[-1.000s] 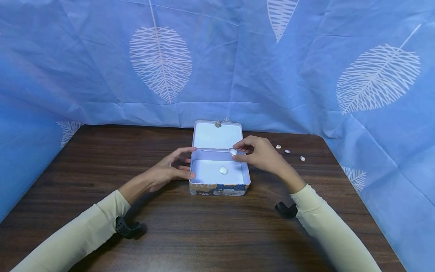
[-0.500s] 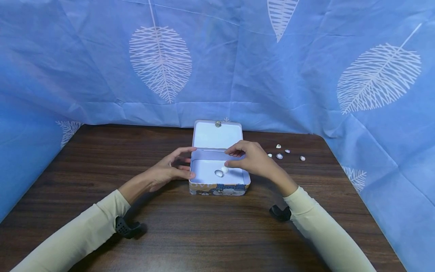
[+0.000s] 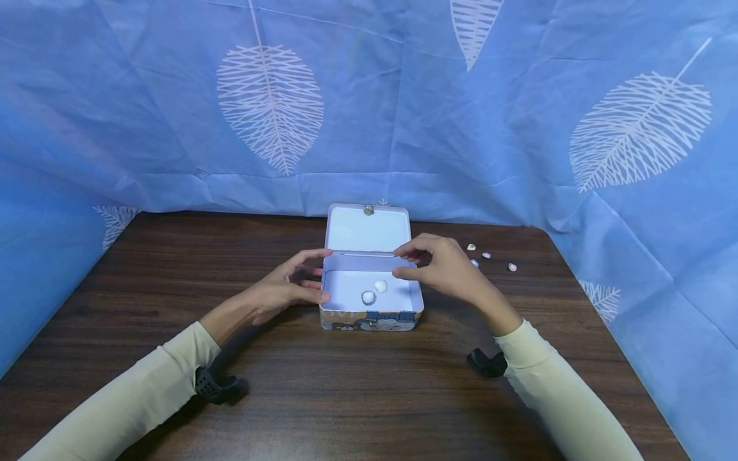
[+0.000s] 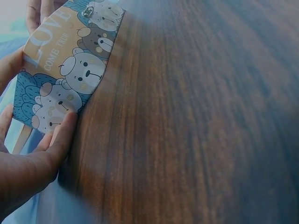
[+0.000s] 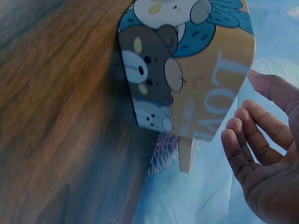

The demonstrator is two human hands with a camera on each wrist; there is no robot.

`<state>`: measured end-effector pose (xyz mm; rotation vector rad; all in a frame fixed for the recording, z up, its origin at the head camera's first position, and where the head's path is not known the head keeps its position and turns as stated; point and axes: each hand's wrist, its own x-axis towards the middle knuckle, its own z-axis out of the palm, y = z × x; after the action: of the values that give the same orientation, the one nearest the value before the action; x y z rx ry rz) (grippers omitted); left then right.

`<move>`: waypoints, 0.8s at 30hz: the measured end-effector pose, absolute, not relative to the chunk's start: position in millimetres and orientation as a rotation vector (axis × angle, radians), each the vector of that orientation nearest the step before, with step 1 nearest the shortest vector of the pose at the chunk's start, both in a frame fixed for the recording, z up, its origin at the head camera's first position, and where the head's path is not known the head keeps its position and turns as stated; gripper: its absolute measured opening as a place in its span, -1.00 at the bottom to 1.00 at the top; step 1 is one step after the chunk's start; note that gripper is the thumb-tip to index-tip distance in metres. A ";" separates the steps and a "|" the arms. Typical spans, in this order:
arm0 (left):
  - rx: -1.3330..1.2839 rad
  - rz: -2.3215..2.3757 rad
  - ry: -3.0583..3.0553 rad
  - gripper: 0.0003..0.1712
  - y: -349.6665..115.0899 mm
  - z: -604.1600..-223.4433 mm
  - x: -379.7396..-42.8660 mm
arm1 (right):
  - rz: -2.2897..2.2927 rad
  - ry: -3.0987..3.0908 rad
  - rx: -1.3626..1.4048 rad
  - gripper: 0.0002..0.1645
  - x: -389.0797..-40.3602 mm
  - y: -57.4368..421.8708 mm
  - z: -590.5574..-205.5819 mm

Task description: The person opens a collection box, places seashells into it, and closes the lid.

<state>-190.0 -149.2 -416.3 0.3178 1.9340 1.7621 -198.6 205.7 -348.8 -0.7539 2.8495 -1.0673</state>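
A small tin box (image 3: 371, 320) with printed cartoon bears stands on the table, its lid (image 3: 369, 229) raised at the back. My left hand (image 3: 291, 285) holds the box's left side, thumb by the front corner and fingertips farther back; the left wrist view shows fingers against the printed wall (image 4: 84, 72). Inside lie two whitish seashells, one plain white shell (image 3: 381, 286) and one dark-rimmed shell (image 3: 368, 297). Over the box's right rim is my right hand (image 3: 444, 266), thumb and fingers apart. In the right wrist view its fingers (image 5: 266, 123) are loosely bent around nothing.
Several small shells lie on the brown wooden table (image 3: 369, 397) right of the box, such as a pale shell (image 3: 512, 267) and another shell (image 3: 487, 255); my right hand partly covers one. A blue leaf-print cloth (image 3: 369, 115) hangs behind the table.
My right hand moved left over the box and let go of a shell there, then drew back right with nothing in it. The dark-rimmed shell now lies in the box. The left hand stayed put.
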 end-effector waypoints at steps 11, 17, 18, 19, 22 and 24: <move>0.314 1.767 1.936 0.11 -148.8 -416.3 -189.5 | -1.082 2.898 -0.599 -0.56 -201.4 237.6 -347.3; 0.330 1.762 1.945 0.11 -148.3 -416.8 -189.4 | -1.111 2.885 -0.538 -0.51 -202.8 258.1 -349.3; 0.330 1.761 1.947 0.10 -148.4 -416.9 -189.5 | -1.108 2.887 -0.527 -0.50 -202.7 261.6 -349.9; 0.328 1.760 1.949 0.10 -148.6 -417.1 -189.6 | -1.104 2.890 -0.516 -0.50 -202.6 265.0 -350.3; 0.325 1.761 1.947 0.10 -148.8 -417.0 -190.1 | -1.092 2.900 -0.492 -0.49 -202.5 274.9 -351.5; 0.323 1.766 1.943 0.10 -149.0 -416.9 -190.3 | -1.083 2.907 -0.478 -0.49 -202.6 281.0 -352.0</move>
<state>-190.3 -149.0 -416.9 0.3233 1.9428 1.7661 -202.6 281.0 -352.0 -0.4777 2.9069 -1.0833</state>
